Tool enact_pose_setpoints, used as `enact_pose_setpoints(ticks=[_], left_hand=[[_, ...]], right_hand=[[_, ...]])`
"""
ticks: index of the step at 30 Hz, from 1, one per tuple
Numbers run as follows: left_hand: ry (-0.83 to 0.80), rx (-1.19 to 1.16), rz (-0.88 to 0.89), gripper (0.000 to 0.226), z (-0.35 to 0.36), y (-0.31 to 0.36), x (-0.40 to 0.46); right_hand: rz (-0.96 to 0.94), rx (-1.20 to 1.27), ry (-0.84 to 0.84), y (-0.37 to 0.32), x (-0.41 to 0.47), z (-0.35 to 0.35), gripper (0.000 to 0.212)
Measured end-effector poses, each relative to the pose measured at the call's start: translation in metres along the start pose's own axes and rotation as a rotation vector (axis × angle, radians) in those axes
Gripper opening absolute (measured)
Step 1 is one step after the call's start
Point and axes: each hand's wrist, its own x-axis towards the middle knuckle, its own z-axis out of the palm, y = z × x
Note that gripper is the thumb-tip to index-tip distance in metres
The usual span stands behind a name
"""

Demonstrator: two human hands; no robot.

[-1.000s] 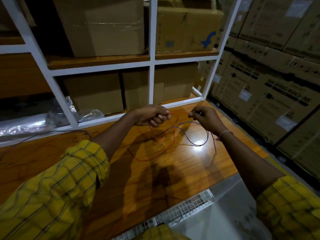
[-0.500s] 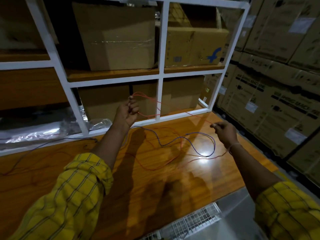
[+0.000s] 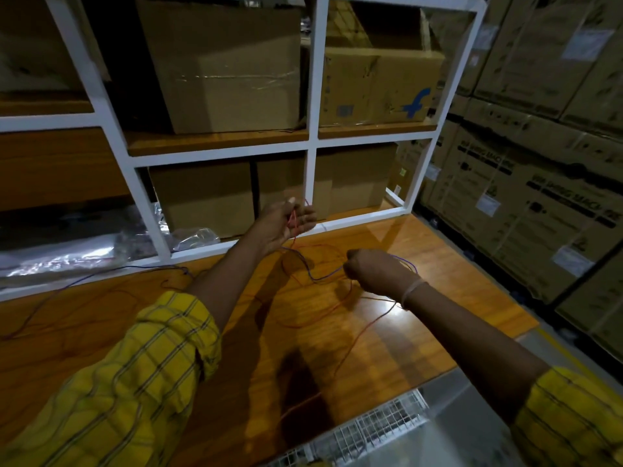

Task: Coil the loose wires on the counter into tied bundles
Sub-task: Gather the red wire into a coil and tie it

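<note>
Thin red wire [image 3: 305,323] and thin blue wire [image 3: 320,279] lie in loose loops on the wooden counter [image 3: 421,348]. My left hand [image 3: 286,224] is raised above the counter near the shelf frame, palm up, with red wire strands running through its fingers. My right hand [image 3: 374,269] is a fist lower and to the right, closed on the blue wire, and the red wire trails below it toward the counter's front edge. More dark wire [image 3: 101,274] lies loose at the far left of the counter.
A white shelf frame [image 3: 313,146] with cardboard boxes [image 3: 222,62] rises behind the counter. Crumpled clear plastic [image 3: 84,251] lies on the low shelf at left. Stacked cartons [image 3: 539,183] stand at right. A wire mesh basket [image 3: 371,429] sits below the counter's front edge.
My right hand moved left toward my left hand and closed into a fist on the blue wire. My left hand turned palm up, and the stretched wire went slack into loops.
</note>
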Motion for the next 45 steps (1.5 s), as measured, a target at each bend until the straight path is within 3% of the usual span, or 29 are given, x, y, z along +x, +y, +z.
enact_pose_setpoints(ticks=[4,9,13,19,27,31,34,36,38,40,42,45], left_hand=[[-0.178,0.285,-0.025,0.020,0.004,-0.007,-0.004],[-0.247,0.473,-0.065,0.022,0.009,-0.012,-0.013],[-0.296,0.722,-0.064,0.024,0.010,-0.008,-0.015],[-0.392,0.874,-0.189,0.025,0.002,0.006,-0.021],[-0.456,0.547,-0.423,0.025,-0.045,0.031,-0.033],[-0.426,0.269,-0.396,0.022,-0.085,0.048,-0.049],[-0.316,0.028,-0.295,0.013,-0.123,0.066,-0.063],[-0.237,-0.026,-0.255,0.014,-0.147,0.070,-0.068],[-0.166,-0.037,-0.259,0.018,-0.164,0.068,-0.070],[-0.106,-0.078,-0.288,0.021,-0.173,0.061,-0.071],[-0.061,-0.163,-0.313,0.017,-0.175,0.055,-0.071],[-0.003,-0.309,-0.333,0.030,-0.176,0.046,-0.064]], right_hand=[[-0.066,0.371,0.211,0.001,0.009,-0.011,0.008],[0.034,0.621,0.394,0.002,0.010,-0.026,0.011],[0.168,0.730,0.450,0.004,0.011,-0.026,0.020],[0.262,0.967,0.388,0.013,0.006,-0.025,0.022],[0.346,1.097,0.294,0.023,-0.001,-0.017,0.020],[0.526,1.171,0.345,0.030,-0.007,0.002,0.019],[0.635,1.532,0.363,0.035,-0.019,0.022,0.019],[0.604,1.775,0.255,0.034,-0.027,0.028,0.022],[0.511,1.839,0.131,0.026,-0.029,0.027,0.026],[0.439,1.892,0.121,0.013,-0.023,0.023,0.029],[0.493,1.791,0.222,0.002,-0.010,0.021,0.030],[0.616,1.009,0.450,-0.012,0.010,0.024,0.028]])
